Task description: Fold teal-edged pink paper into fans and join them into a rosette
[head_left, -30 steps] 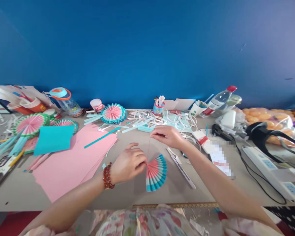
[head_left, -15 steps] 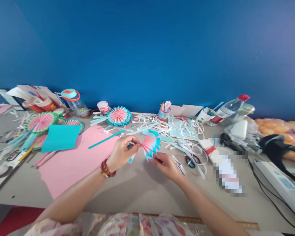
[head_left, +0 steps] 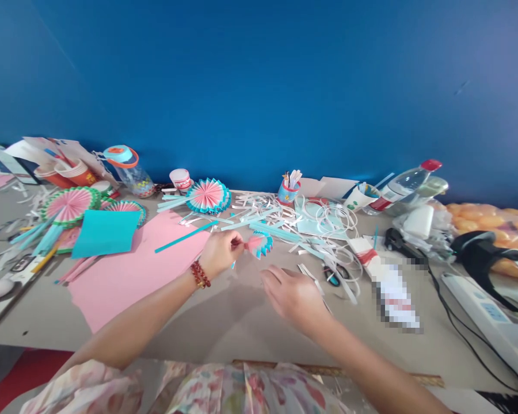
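Observation:
Pinched between my left hand's [head_left: 221,253] fingers is the gathered end of a small pleated paper fan [head_left: 261,245], pink and white with a blue zigzag edge. It is held up over the table, its pleats spread to the right. My right hand [head_left: 294,292] hovers just below and right of the fan, apart from it, with fingers loosely stretched and nothing visible in them. Pink paper [head_left: 142,276] lies to the left of my hands, a blue paper strip [head_left: 186,236] on it. Behind them stands a finished pink-and-blue paper rosette [head_left: 208,196].
Paper strips [head_left: 270,214] are heaped at the back. Scissors [head_left: 331,276] lie right of my right hand. A small pen cup [head_left: 288,193] and a plastic bottle [head_left: 408,187] stand along the wall. Blue paper [head_left: 106,233] and a green-edged rosette [head_left: 71,206] lie left. A power strip [head_left: 492,316] is right.
My right hand has let go of the fan's edge and drawn back toward me, its fingers loosening. The fan now looks narrower, still in my left hand.

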`<state>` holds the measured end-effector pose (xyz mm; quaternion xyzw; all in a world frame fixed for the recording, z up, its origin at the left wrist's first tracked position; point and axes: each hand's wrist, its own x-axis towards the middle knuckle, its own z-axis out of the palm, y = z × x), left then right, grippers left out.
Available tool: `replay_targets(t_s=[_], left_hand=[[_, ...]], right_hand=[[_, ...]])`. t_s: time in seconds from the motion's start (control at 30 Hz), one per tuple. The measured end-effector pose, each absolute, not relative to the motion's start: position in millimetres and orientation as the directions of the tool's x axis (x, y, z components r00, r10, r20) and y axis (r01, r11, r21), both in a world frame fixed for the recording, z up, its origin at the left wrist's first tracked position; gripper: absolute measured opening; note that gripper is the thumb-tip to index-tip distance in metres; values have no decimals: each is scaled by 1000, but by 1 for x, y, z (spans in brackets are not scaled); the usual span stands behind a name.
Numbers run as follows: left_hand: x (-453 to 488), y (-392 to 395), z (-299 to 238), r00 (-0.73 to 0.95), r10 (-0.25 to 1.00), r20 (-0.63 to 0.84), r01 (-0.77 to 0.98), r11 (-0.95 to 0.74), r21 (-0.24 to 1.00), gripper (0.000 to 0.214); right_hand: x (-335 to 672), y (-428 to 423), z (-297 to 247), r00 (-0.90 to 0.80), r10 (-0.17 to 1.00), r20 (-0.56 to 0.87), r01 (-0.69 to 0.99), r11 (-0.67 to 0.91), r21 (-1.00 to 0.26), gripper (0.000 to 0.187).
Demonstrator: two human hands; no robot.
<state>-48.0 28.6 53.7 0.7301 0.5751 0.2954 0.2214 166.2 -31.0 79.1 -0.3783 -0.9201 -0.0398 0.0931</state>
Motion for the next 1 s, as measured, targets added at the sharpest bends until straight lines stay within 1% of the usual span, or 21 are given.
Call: replay_targets(t_s=[0.1, 0.2, 0.27, 0.33, 0.4, 0.47, 0.53, 0.63, 0.7, 0.77, 0.87, 0.93, 1.0], left_hand=[[-44, 22, 57, 218, 956, 199, 751, -294, 592, 9], [-40, 16, 61, 261, 942, 213, 773, -336, 537, 10], [-38, 10, 65, 307, 924, 226, 791, -380, 479, 11], [-34, 4, 71, 374, 902, 216, 793, -432, 429, 12], [-31, -3, 77, 433, 881, 191, 773, -472, 424, 13], [-29, -10, 83, 486, 854, 187, 734, -514, 444, 13], [-28, -15, 89, 530, 821, 212, 684, -562, 465, 12], [-28, -21, 96, 573, 785, 235, 617, -602, 506, 9], [-28, -23, 101, 564, 793, 231, 591, -583, 557, 8], [-30, -24, 105, 525, 823, 215, 567, -527, 633, 9], [-33, -25, 109, 472, 868, 153, 473, -396, 787, 9], [-37, -24, 109, 432, 894, 116, 397, -305, 866, 9], [-40, -20, 106, 352, 932, 89, 323, -210, 923, 10]], right_hand=[[165, -32, 97, -735, 652, 184, 670, 741, 47, 10], [165, -27, 113, -747, 628, 217, 651, 758, 45, 11], [166, -20, 123, -737, 634, 233, 654, 756, 10, 14], [168, -9, 130, -720, 655, 228, 663, 747, -52, 18], [171, 5, 134, -711, 667, 221, 657, 743, -129, 22], [174, 20, 133, -694, 677, 246, 640, 736, -220, 24], [177, 36, 128, -682, 681, 269, 593, 729, -343, 21], [181, 58, 112, -701, 671, 244, 477, 694, -539, 17], [182, 68, 98, -705, 678, 209, 409, 629, -662, 18], [183, 73, 82, -685, 710, 164, 353, 520, -778, 24], [183, 69, 61, -653, 756, 54, 289, 314, -904, 31], [182, 59, 50, -625, 781, -4, 234, 183, -955, 34], [181, 47, 40, -600, 799, -32, 169, 87, -982, 38]])
